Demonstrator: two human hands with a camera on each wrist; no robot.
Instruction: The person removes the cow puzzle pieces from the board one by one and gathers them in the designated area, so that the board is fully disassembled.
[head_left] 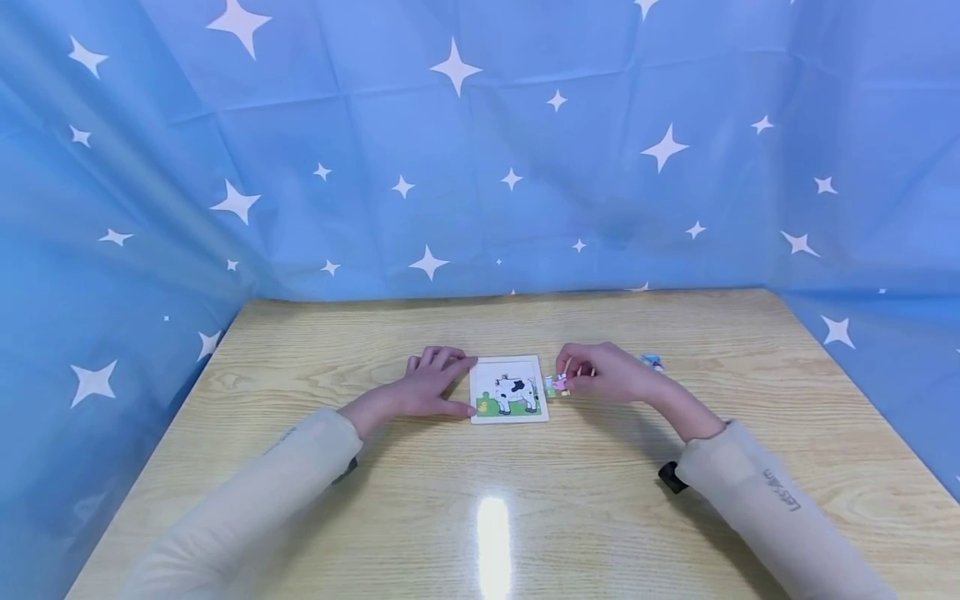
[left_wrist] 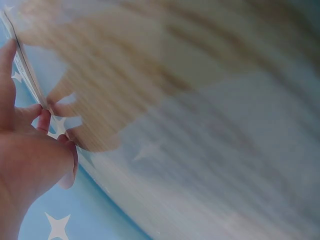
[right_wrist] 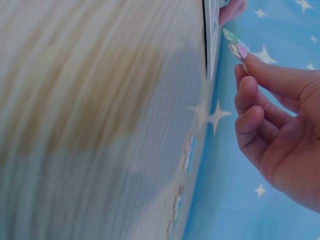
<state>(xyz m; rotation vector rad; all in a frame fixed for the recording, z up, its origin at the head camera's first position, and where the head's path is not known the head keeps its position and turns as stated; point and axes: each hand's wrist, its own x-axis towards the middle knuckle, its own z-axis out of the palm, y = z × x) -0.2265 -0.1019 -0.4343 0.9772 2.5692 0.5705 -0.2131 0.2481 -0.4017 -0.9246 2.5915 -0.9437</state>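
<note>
A square white-framed jigsaw puzzle board (head_left: pixel 510 419) lies on the table in the head view. A black-and-white cow on green grass fills its lower part, and its upper part is plain white. My left hand (head_left: pixel 429 387) rests at the board's left side, thumb and fingers spread, fingertips at the edge. Just off the board's right edge, my right hand (head_left: pixel 611 372) pinches a puzzle piece (right_wrist: pixel 237 46) between thumb and fingers. That piece is pink and green and is held up above the table in the right wrist view.
More puzzle pieces (head_left: pixel 652 362) lie on the table behind the right hand. The right wrist view shows one loose piece (right_wrist: pixel 189 153) and another piece (right_wrist: pixel 175 210) near it. A blue curtain (head_left: pixel 480 208) with white stars hangs behind the wooden table (head_left: pixel 390 517).
</note>
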